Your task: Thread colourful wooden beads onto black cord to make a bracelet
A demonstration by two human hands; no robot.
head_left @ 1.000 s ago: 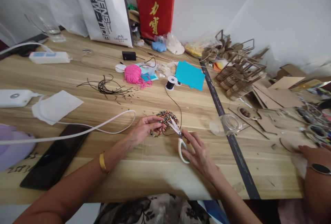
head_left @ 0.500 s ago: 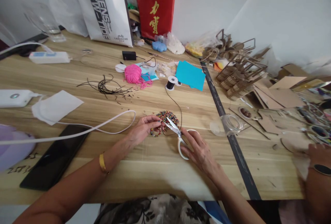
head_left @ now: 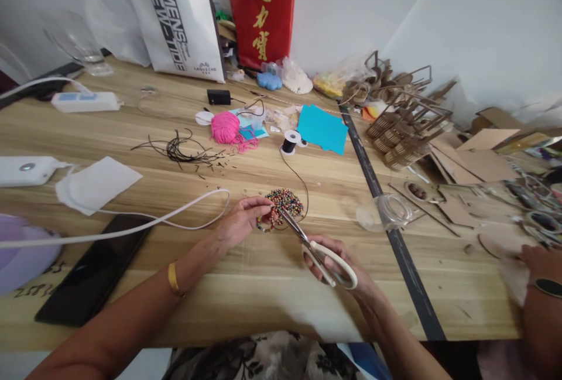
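My left hand [head_left: 242,219] pinches a small bracelet [head_left: 264,228] of multicoloured beads between thumb and fingertips. In my right hand [head_left: 330,254] are scissors [head_left: 295,228] with white handles; their blades look closed, and the tips point at my left fingertips. Behind the blade tips lies a heap of small coloured beads [head_left: 287,199]. Black cord [head_left: 304,182] curves from a spool [head_left: 290,143] round the right side of the heap toward the scissors. Where its end lies is hidden by the blades and fingers.
Cut black cords [head_left: 180,150] and a pink yarn ball [head_left: 225,127] lie farther back. Turquoise sheets [head_left: 322,128] rest near a dark strip [head_left: 371,178]. At left are a black phone [head_left: 92,269] and white cable [head_left: 175,216]. Another person's hand [head_left: 542,263] is at far right.
The scissor blades, spread half a second ago, have come together. My right hand has turned and moved slightly down and right, swinging the handles toward me. My left hand stays nearly in place.
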